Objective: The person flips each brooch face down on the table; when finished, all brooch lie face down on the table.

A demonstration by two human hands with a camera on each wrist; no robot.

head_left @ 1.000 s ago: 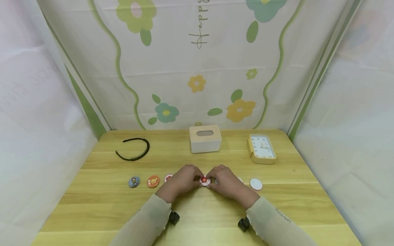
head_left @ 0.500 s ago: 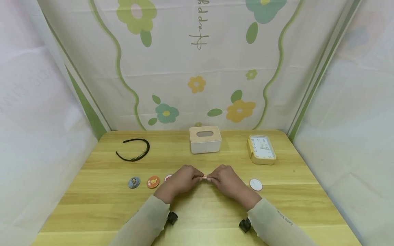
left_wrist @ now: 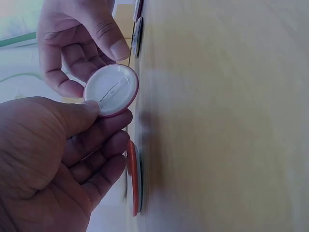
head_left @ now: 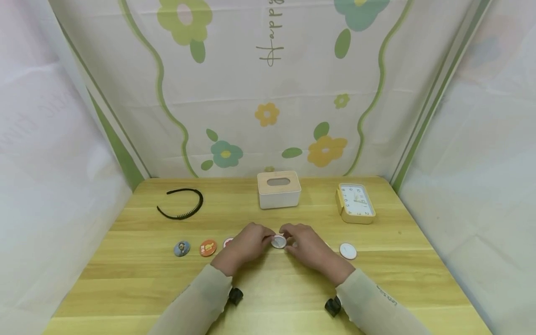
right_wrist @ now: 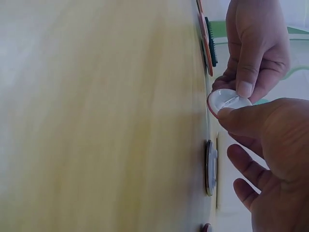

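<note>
A round pin badge point(head_left: 278, 241) is held up between both hands, its white back with the metal pin turned to view. My left hand point(head_left: 249, 244) pinches the badge's edge, thumb on the white back and fingers behind, as the left wrist view shows. My right hand point(head_left: 307, 246) is around the other side with loosely bent fingers. In the left wrist view its thumb stands apart from the badge point(left_wrist: 112, 90), while a fingertip meets the rim. From the right wrist view, the right thumb overlaps the badge point(right_wrist: 229, 101). The printed front is hidden.
Left of the hands lie a blue picture badge point(head_left: 182, 248), an orange badge point(head_left: 208, 248) and a partly covered red-and-white badge point(head_left: 228, 242). A white-backed badge point(head_left: 348, 251) lies right. Behind are a black headband point(head_left: 197, 207), tissue box point(head_left: 279, 190) and yellow clock point(head_left: 356, 203).
The badge has turned over: its red flower front showed first, then its edge, now its white back. The right fingers have loosened from its rim, while the left hand keeps its pinch.
</note>
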